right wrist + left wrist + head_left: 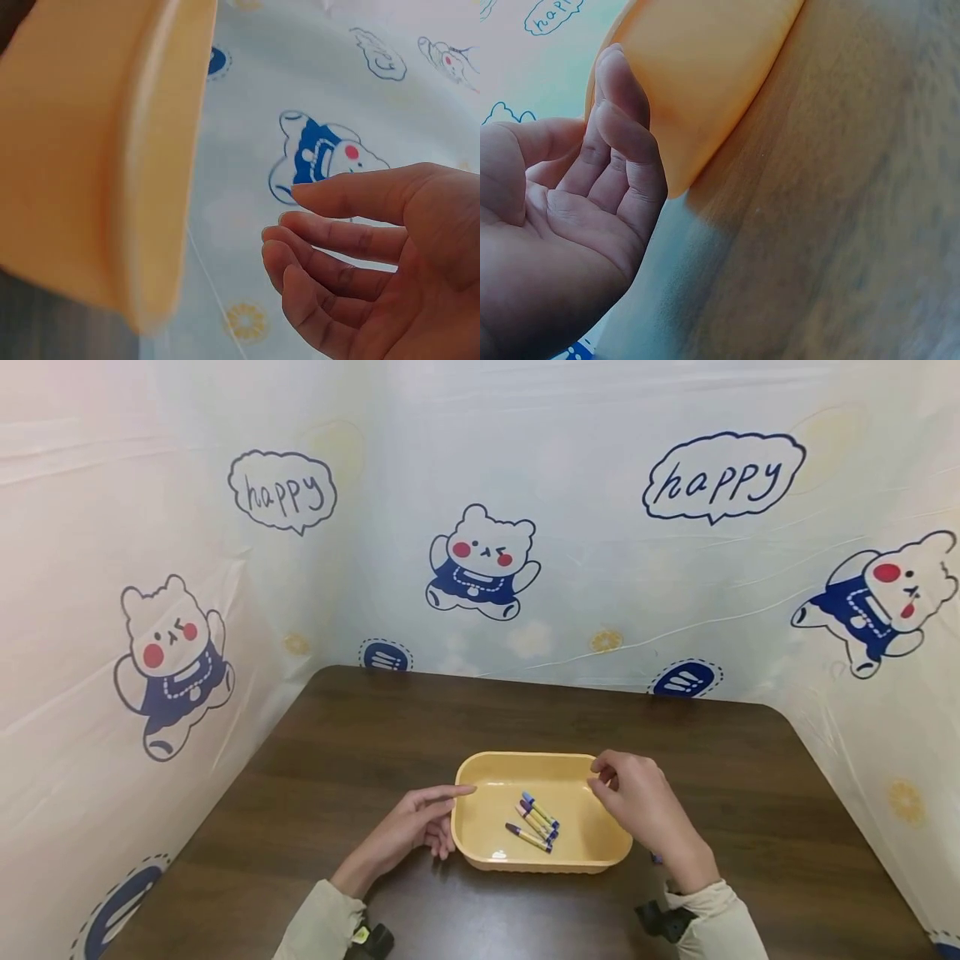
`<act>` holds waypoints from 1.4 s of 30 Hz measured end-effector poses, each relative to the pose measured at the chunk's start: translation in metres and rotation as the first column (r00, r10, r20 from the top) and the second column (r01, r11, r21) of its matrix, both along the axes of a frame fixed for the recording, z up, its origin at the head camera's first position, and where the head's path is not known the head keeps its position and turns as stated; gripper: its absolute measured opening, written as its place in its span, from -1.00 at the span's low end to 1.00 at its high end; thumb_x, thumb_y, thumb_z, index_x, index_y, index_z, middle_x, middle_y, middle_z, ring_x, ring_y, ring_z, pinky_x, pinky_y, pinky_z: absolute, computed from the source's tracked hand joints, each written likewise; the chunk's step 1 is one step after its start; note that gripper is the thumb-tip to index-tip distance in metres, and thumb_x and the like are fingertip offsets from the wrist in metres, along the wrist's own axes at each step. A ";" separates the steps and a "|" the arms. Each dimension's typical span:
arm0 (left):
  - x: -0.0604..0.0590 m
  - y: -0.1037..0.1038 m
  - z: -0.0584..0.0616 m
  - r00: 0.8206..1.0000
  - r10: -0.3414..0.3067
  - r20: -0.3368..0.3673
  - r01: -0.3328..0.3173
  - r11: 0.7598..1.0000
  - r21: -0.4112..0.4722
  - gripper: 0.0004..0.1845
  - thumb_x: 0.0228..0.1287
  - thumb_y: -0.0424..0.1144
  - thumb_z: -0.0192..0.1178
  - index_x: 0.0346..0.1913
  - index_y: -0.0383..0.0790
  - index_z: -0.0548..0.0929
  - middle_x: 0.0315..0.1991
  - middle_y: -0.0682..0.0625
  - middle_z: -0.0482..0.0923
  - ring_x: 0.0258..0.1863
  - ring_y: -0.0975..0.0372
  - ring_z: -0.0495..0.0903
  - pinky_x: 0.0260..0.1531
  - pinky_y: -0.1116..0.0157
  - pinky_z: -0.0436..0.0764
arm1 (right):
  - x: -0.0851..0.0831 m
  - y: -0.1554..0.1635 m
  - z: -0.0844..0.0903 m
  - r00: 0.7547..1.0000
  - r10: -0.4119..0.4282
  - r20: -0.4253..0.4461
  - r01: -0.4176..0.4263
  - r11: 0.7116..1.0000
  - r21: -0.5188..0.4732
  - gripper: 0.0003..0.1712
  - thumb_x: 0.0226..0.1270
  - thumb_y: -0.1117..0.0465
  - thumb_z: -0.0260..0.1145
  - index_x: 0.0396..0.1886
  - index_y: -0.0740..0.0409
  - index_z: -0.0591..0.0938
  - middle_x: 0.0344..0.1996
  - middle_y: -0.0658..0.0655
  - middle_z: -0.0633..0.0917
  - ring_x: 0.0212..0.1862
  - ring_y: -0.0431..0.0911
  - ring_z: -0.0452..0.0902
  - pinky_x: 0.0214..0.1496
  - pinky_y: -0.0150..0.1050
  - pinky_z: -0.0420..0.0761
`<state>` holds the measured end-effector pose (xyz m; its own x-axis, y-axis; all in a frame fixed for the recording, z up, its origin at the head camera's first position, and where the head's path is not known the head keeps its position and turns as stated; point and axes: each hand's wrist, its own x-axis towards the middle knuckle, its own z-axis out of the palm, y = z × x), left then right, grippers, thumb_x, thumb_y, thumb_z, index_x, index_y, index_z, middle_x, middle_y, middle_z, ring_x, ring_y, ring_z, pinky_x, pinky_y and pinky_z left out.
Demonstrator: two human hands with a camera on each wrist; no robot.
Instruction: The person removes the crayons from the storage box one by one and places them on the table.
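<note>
A yellow plastic tray (480, 865) stands on the table, with several crayons (531, 837) lying in a loose group inside, yellow-wrapped with dark, pink and blue tips. My left hand (408, 827) holds the tray's left rim, one finger reaching over the edge and others bent against the outside wall (697, 82). Above the tray's right end hovers my right hand (637, 789), partly covering that rim. In the right wrist view its fingers (337, 240) are loosely bent with nothing between them, apart from the tray wall (75, 150).
A small blue item (656, 858) shows on the table (337, 735) beside my right wrist, mostly hidden. Printed curtains (570, 577) with cartoon bears surround the table at the back and sides.
</note>
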<state>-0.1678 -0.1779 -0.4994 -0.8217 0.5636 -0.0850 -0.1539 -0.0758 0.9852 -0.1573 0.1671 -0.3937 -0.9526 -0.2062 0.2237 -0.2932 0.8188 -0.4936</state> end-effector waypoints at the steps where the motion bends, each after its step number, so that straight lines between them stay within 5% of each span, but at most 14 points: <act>1: 0.000 0.000 0.000 1.000 -0.001 -0.002 0.001 1.000 0.000 -0.48 0.58 -0.14 -0.02 0.43 -0.38 0.34 -0.45 -0.13 0.65 -0.55 0.17 0.64 -0.54 0.32 0.63 | -0.001 -0.003 -0.002 1.000 0.005 -0.004 -0.005 1.000 -0.001 -0.90 0.19 0.34 0.44 -0.29 0.23 0.71 -0.45 0.05 0.68 -0.40 -0.15 0.55 -0.39 -0.31 0.62; 14: -0.002 0.001 0.000 1.000 -0.003 0.003 0.003 1.000 -0.002 -0.49 0.59 -0.17 -0.04 0.43 -0.39 0.34 -0.47 -0.12 0.64 -0.56 0.17 0.64 -0.55 0.31 0.63 | -0.012 -0.040 -0.044 0.998 0.056 -0.021 -0.056 0.998 -0.022 -0.88 0.17 0.34 0.46 -0.28 0.20 0.71 -0.40 0.02 0.68 -0.33 -0.13 0.60 -0.28 -0.25 0.64; 25: 0.000 0.002 0.000 1.000 -0.001 -0.010 0.001 1.000 0.003 -0.49 0.59 -0.16 -0.05 0.44 -0.39 0.33 -0.48 -0.14 0.63 -0.56 0.16 0.64 -0.55 0.32 0.62 | -0.016 -0.050 -0.075 0.994 0.083 0.071 -0.086 0.996 0.032 -0.90 0.21 0.26 0.43 -0.30 0.18 0.70 -0.45 0.00 0.60 -0.39 -0.17 0.47 -0.32 -0.22 0.54; 42: -0.001 0.003 0.002 1.000 0.007 0.010 -0.007 1.000 -0.029 -0.48 0.59 -0.14 -0.04 0.45 -0.36 0.33 -0.45 -0.15 0.64 -0.55 0.16 0.64 -0.53 0.32 0.63 | -0.020 -0.048 -0.085 0.988 0.121 0.099 -0.123 0.992 0.013 -0.96 0.25 0.29 0.40 -0.33 0.17 0.70 -0.48 -0.04 0.56 -0.40 -0.18 0.42 -0.31 -0.22 0.50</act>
<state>-0.1686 -0.1753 -0.4977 -0.8246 0.5551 -0.1092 -0.1633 -0.0488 0.9854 -0.1770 0.1192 -0.4785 -0.9370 -0.3259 0.1255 -0.3427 0.7891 -0.5097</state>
